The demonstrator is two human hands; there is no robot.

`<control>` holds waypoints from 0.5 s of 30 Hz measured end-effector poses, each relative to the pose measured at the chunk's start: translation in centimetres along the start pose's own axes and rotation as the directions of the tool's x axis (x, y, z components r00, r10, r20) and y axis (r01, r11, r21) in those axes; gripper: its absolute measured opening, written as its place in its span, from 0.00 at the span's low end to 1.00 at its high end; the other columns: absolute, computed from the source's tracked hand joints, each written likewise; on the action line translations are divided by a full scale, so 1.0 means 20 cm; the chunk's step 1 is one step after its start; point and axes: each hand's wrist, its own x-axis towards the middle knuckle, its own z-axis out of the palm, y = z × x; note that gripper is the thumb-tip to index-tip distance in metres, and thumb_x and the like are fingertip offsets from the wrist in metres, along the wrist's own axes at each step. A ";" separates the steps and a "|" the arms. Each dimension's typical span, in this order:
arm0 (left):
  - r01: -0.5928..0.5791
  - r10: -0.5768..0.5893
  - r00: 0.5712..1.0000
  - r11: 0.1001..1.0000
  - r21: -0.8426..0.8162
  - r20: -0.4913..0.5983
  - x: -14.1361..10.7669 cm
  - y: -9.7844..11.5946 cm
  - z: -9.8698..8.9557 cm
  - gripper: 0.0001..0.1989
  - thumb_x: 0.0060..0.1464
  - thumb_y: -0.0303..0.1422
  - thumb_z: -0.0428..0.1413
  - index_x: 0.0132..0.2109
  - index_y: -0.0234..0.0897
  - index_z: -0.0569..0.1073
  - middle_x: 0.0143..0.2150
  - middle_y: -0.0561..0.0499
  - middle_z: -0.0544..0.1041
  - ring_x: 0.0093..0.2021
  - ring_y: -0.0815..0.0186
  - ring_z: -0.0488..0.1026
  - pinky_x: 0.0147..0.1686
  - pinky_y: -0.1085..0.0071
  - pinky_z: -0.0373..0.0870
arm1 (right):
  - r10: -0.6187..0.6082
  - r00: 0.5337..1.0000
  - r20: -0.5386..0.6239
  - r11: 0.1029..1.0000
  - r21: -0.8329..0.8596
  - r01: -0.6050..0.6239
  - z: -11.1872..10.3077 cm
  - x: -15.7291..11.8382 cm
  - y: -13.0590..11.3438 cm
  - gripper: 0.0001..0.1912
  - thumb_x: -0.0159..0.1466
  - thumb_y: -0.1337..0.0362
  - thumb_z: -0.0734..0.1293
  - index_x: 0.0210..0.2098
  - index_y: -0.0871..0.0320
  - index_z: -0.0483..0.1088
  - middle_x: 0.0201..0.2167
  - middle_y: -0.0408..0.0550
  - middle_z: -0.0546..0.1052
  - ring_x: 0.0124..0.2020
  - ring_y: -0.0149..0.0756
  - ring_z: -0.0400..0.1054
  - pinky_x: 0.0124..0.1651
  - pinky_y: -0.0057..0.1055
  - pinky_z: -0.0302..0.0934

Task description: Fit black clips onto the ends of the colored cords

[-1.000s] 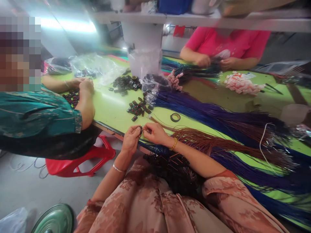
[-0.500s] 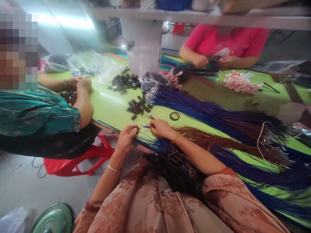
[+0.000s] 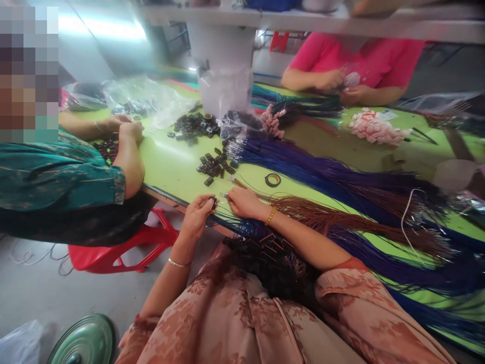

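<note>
My left hand (image 3: 196, 215) pinches a small black plastic connector housing (image 3: 213, 203) between thumb and fingers, at the table's near edge. Just to its right, my right hand (image 3: 244, 203) is closed on thin wires, whose silvery terminal ends (image 3: 223, 195) point toward the housing with a small gap between. How many wires the fingers hold is hidden. Beyond my hands lies a pile of black housings (image 3: 214, 165). Brown wires (image 3: 322, 215) spread out to the right, under and beside my right forearm. A dark bundle of assembled pieces (image 3: 273, 263) rests at my lap.
A tape roll (image 3: 273, 180) and blue wire bundles (image 3: 303, 164) lie on the green table (image 3: 166, 169). Pink connectors (image 3: 379, 129) sit farther back. One co-worker (image 3: 56, 177) sits left on a red stool (image 3: 102, 253); another, in a pink shirt (image 3: 356, 63), works opposite.
My right hand has shifted slightly left, bringing the wire ends nearer the housing. My left hand stays almost still. The co-worker opposite has raised one hand.
</note>
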 end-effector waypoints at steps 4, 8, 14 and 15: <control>-0.031 0.030 0.999 0.999 0.022 0.009 -0.01 0.01 0.03 0.19 0.41 0.37 0.67 0.40 0.33 0.76 0.33 0.48 0.78 0.31 0.71 0.73 0.29 0.77 0.68 | 0.021 0.994 -0.109 0.990 0.140 -0.006 -0.01 -0.02 0.02 0.10 0.65 0.66 0.58 0.41 0.62 0.68 0.36 0.53 0.75 0.34 0.36 0.66 0.36 0.30 0.52; -0.016 0.016 1.000 0.998 -0.057 0.005 0.00 0.00 0.07 0.16 0.43 0.34 0.66 0.40 0.33 0.75 0.33 0.49 0.78 0.32 0.71 0.73 0.31 0.77 0.69 | 0.056 0.964 -0.262 0.907 0.416 0.061 -0.02 -0.04 0.05 0.07 0.63 0.65 0.60 0.32 0.60 0.68 0.26 0.44 0.72 0.26 0.29 0.60 0.31 0.27 0.49; 0.116 -0.110 0.993 0.965 -0.234 0.041 0.05 -0.04 0.13 0.08 0.49 0.27 0.61 0.38 0.31 0.75 0.33 0.49 0.76 0.31 0.72 0.73 0.31 0.78 0.70 | 0.074 0.929 -0.362 0.785 0.595 0.169 0.00 -0.05 0.05 0.06 0.58 0.64 0.62 0.27 0.60 0.67 0.21 0.39 0.67 0.23 0.27 0.56 0.28 0.25 0.48; 0.133 -0.124 0.991 0.960 -0.248 0.052 0.06 -0.04 0.13 0.07 0.49 0.26 0.60 0.38 0.31 0.75 0.32 0.49 0.76 0.31 0.73 0.73 0.31 0.79 0.70 | 0.070 0.928 -0.366 0.786 0.593 0.175 0.00 -0.06 0.04 0.06 0.58 0.64 0.63 0.26 0.59 0.67 0.20 0.39 0.66 0.23 0.27 0.56 0.28 0.25 0.48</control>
